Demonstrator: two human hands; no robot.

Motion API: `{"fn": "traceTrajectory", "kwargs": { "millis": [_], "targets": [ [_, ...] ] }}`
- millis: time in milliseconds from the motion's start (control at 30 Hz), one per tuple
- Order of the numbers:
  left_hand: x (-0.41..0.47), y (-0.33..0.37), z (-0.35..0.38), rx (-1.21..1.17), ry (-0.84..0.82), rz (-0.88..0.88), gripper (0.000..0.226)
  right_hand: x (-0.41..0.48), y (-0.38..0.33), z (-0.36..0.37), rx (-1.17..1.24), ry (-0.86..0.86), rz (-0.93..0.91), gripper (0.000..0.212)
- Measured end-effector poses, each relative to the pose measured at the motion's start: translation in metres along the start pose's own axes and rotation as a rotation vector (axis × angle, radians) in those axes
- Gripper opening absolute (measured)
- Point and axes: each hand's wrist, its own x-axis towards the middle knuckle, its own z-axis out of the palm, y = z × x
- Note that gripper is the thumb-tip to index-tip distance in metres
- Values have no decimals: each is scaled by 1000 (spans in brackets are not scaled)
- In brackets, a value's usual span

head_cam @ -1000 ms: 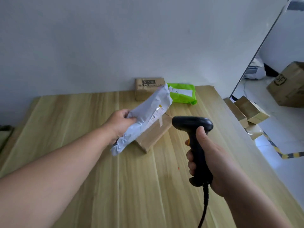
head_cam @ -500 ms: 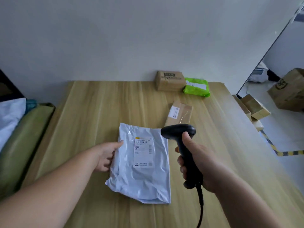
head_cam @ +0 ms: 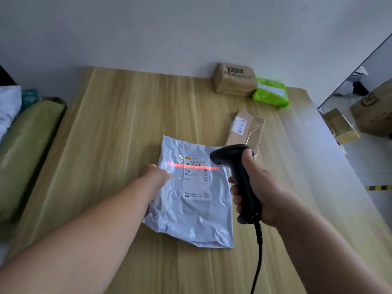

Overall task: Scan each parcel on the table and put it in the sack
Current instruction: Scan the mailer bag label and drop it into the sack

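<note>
White poly mailer (head_cam: 191, 211) lies flat on the wooden table (head_cam: 127, 128), pretty much dead centre of the frame, label (head_cam: 195, 179) facing up. There's a red scan line (head_cam: 191, 165) glowing across the barcode at the top of the label. Right hand (head_cam: 265, 194) is wrapped round the grip of the black scanner (head_cam: 244, 183), just right of centre, nose pointing left over the mailer, cable (head_cam: 257, 262) hanging down toward the bottom edge. Left hand (head_cam: 156, 177) sits on the mailer's left edge, but its fingers are hidden behind the knuckles, so I can't tell if it's pinching or just pressing. Above the scanner there's a taped brown box (head_cam: 246, 126), and further up by the wall a brown parcel (head_cam: 233, 80) touching a green mailer (head_cam: 271, 93). Olive-green sack (head_cam: 25, 149) is off the table's left side, at the left edge of the frame
</note>
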Motion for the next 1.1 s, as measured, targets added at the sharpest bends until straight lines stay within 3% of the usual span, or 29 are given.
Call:
{"fn": "traceTrajectory", "kwargs": {
  "millis": [133,400,700,1100],
  "targets": [
    [5,-5,-1,-58,3,17,44,3,-6,4,7,-3,-6,76],
    [6,-9,-2,-135,-5,43,16,9,-15,9,-25,-22,-7,76],
    [-23,-5,-15,-271,32,124,13,5,-24,21,-57,-120,-50,79],
    [-124,-1,-162,-433,316,372,20,-50,-70,106,-207,-468,-191,80]
  ]
}}
